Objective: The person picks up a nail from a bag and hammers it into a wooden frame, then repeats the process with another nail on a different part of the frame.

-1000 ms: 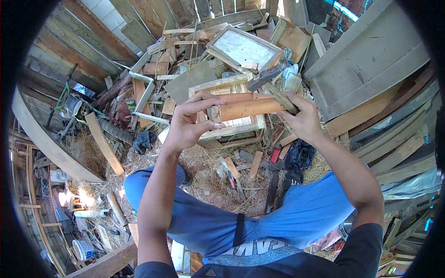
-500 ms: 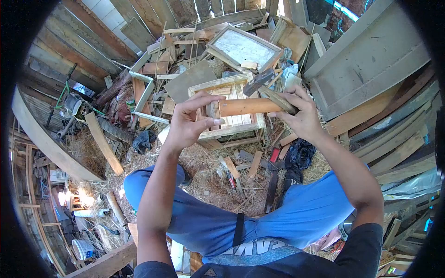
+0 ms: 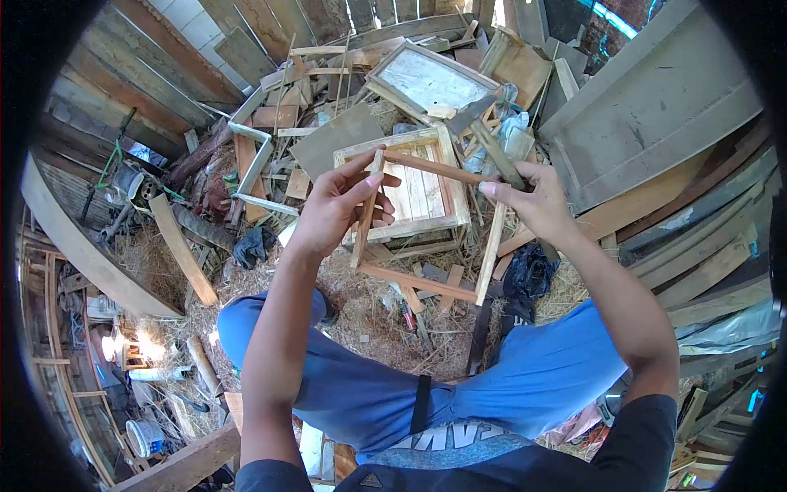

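Observation:
Between my hands is a small rectangular wooden frame [image 3: 420, 281], tilted so that its opening shows. My left hand [image 3: 340, 205] grips its left side near the far corner, thumb on top and fingers curled around the bar. At the far right corner, my right hand [image 3: 534, 201] holds the frame and the wooden handle of a hammer [image 3: 493, 152] together. The hammer's dark head points away from me. Below the frame stands a pale wooden box-like piece [image 3: 420, 223] on the ground.
A framed panel [image 3: 434, 82] lies on scrap wood at the back. To the right leans a large grey board [image 3: 648, 123]. A black plastic bag [image 3: 531, 275] and a red-handled tool [image 3: 408, 317] lie on the straw-strewn ground. A curved plank [image 3: 98, 254] stands at left.
The wooden frame has turned from edge-on to showing its opening, with its near side dropped toward me. My left fingers have closed around its side, and the hammer handle has swung more upright.

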`<state>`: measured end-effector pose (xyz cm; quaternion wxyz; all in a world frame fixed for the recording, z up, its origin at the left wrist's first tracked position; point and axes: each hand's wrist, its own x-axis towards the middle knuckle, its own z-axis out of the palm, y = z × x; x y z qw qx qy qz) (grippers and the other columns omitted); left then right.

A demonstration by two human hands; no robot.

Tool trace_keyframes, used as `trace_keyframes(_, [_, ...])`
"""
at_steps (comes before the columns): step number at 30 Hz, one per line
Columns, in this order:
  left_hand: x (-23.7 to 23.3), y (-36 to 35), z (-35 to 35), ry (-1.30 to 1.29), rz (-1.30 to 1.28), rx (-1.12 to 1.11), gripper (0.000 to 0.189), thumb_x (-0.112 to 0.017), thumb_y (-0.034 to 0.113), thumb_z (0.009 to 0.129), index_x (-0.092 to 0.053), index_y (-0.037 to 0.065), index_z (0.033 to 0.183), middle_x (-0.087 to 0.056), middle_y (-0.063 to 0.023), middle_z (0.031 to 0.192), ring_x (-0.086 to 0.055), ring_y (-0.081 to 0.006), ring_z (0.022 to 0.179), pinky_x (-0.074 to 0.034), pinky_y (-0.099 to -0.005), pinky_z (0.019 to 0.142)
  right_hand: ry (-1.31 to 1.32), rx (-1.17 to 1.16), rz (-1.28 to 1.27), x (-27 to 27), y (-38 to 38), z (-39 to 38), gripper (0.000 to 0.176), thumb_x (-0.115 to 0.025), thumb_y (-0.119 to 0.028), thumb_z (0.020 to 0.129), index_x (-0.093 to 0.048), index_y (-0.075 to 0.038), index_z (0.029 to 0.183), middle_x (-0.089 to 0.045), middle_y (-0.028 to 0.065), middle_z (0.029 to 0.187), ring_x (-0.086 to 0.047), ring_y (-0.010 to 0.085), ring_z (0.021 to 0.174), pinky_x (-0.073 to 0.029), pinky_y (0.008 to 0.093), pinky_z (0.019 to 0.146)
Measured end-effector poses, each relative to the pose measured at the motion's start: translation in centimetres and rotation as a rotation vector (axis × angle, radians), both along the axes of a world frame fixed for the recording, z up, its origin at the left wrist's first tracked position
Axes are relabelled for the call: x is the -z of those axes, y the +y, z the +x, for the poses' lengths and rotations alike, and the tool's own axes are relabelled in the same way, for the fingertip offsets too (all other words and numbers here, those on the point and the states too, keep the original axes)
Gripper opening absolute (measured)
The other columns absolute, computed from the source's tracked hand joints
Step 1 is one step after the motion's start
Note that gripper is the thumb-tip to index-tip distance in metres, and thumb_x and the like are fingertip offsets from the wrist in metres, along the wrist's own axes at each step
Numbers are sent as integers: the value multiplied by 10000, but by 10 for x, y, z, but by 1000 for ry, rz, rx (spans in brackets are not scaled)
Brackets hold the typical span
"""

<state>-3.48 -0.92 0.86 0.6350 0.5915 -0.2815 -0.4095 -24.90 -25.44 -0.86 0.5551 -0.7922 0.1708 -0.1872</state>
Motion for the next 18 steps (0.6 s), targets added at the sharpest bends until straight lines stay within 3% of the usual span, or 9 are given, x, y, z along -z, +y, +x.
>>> trace_keyframes(4, [-5, -2, -3, 48, 4, 4, 534, -585, 141, 1091, -442, -28, 1578, -723, -170, 1199, -735, -196, 879, -654, -332, 777, 93, 29, 114, -6, -3, -1, 286, -859, -247, 912, -778, 26, 937, -706, -2, 808, -611, 72, 760, -500, 284, 689])
trace_keyframes(6, [-6, -3, -4, 62, 9, 4, 538, -573, 134, 1094, -426, -42, 1580, -721, -182, 1199, -732, -190, 885, -654, -325, 785, 47, 36, 114, -1, -3, 1, 230, -838, -239, 922, -753, -29, 967, -576, -71, 684, -463, 26, 544, -326, 248, 488])
trace_keyframes(13, [0, -1, 0, 45, 11, 25, 483, -539, 246, 1129, -518, -43, 1516, -736, -166, 1128, -741, -198, 827, -649, -330, 733, 49, 32, 190, -5, 0, -2, 238, -830, -254, 941, -735, -36, 959, -567, -64, 656, -460, 31, 482, -309, 236, 432])
trace_keyframes(15, [0, -1, 1, 28, 20, 20, 480, -548, 271, 1128, -550, -28, 1504, -749, -148, 1103, -742, -195, 820, -644, -335, 715, 151, 42, 237, -12, 3, -4, 309, -839, -260, 942, -764, 39, 969, -699, 1, 832, -610, 63, 759, -494, 260, 669])
trace_keyframes(16, [0, -1, 0, 20, 44, 17, 483, -540, 279, 1131, -551, -30, 1502, -749, -141, 1093, -739, -186, 813, -638, -332, 706, 152, 43, 235, -10, 4, -4, 309, -839, -260, 942, -764, 39, 969, -699, 1, 832, -610, 63, 759, -494, 260, 669])
trace_keyframes(18, [-1, 0, 1, 11, 69, 12, 485, -532, 286, 1134, -552, -33, 1500, -749, -133, 1084, -737, -177, 806, -633, -329, 697, 83, 14, 190, -5, 8, -2, 237, -825, -258, 949, -735, -39, 967, -572, -59, 655, -463, 26, 483, -317, 233, 430])
